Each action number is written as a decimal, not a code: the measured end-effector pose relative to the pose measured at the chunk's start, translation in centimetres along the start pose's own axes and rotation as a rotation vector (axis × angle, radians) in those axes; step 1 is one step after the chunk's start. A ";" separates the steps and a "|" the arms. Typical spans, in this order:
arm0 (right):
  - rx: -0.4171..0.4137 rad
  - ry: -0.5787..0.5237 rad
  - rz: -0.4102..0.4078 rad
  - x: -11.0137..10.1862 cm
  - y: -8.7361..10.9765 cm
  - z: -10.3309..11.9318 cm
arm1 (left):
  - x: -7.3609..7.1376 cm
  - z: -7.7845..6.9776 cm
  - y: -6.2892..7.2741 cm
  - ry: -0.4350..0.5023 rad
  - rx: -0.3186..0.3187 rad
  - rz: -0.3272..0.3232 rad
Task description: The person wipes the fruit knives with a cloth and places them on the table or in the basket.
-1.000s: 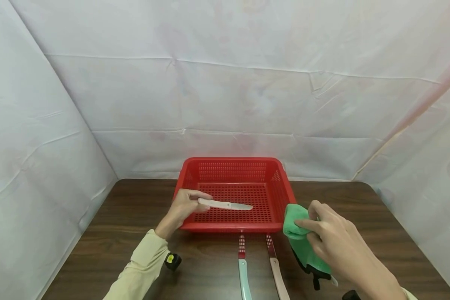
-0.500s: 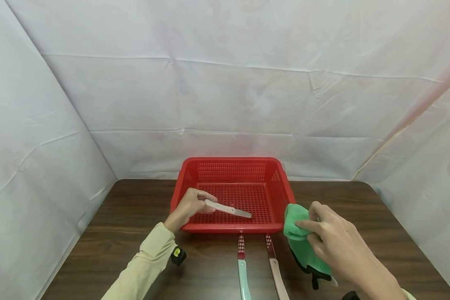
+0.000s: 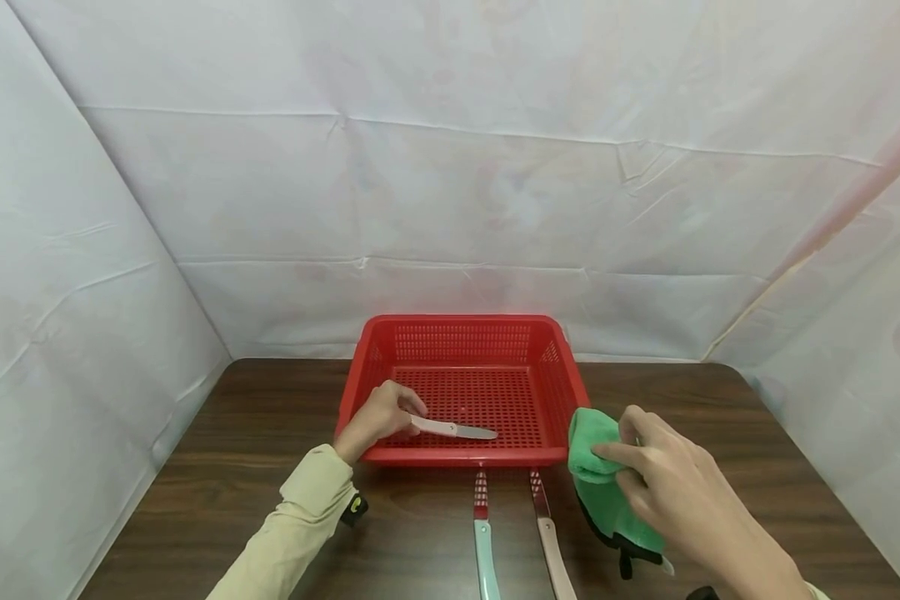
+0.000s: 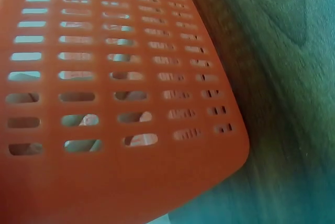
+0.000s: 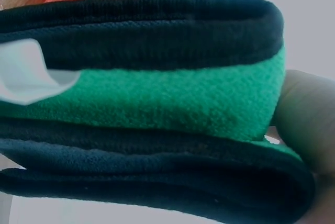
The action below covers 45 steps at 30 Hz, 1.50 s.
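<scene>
In the head view my left hand [image 3: 382,412] reaches over the left front of a red plastic basket [image 3: 465,456]. It pinches the handle end of a small knife [image 3: 446,428] with a pale handle, the blade pointing right, low over the basket's mesh floor. From the left wrist view, the slotted basket wall [image 4: 68,177] hides most of that hand and the knife. My right hand [image 3: 678,475] grips a folded green cloth [image 3: 591,450] with black edging beside the basket's front right corner. The right wrist view shows the cloth's folds [image 5: 172,98] close up.
Two more knives lie on the dark wooden table [image 3: 232,475] in front of the basket: one with a mint handle [image 3: 486,554], one with a pale pink handle [image 3: 555,557]. White sheeting [image 3: 450,208] hangs behind and at both sides.
My left hand has moved slightly right and lowered the knife further into the basket; its blade tip has shifted down a little. The right hand and the green cloth have stayed nearly still.
</scene>
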State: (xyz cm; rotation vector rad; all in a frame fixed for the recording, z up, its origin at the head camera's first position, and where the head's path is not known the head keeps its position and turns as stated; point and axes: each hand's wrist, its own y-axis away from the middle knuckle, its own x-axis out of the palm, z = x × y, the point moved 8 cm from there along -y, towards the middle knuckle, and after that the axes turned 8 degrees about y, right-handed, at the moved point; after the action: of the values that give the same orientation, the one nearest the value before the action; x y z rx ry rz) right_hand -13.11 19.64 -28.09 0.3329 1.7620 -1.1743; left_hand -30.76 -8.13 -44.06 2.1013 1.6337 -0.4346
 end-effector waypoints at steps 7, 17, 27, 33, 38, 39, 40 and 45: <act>0.002 0.004 -0.003 0.2 0.3 -0.2 | 0.4 0.3 -0.1 -0.166 -0.041 0.047; 0.007 0.003 0.007 0.2 0.3 -0.2 | 0.7 0.5 0.2 -0.054 -0.099 0.080; 0.014 0.018 0.009 -0.5 0.1 -0.1 | -0.6 -1.0 0.6 -0.085 -0.023 -0.002; 0.010 0.025 -0.019 -1.3 0.2 -0.1 | -1.4 -3.5 2.3 -0.039 0.131 -0.094; 0.005 0.033 -0.038 -1.9 0.4 -0.1 | -1.8 -5.2 4.6 0.056 0.212 -0.157; 0.005 0.034 -0.042 -2.0 0.4 -0.1 | -1.8 -5.5 5.0 0.069 0.223 -0.170; 0.006 0.033 -0.045 -2.0 0.4 -0.1 | -1.9 -5.8 5.5 0.083 0.231 -0.183; 0.011 0.033 -0.055 -2.3 0.7 -0.2 | -1.6 -6.6 7.3 0.212 0.252 -0.193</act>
State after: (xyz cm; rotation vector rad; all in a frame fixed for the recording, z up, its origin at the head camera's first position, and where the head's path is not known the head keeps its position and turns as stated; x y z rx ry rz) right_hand -11.66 20.78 -26.55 0.3136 1.8034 -1.2246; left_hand -24.25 -7.52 -36.57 2.2424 2.0069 -0.5186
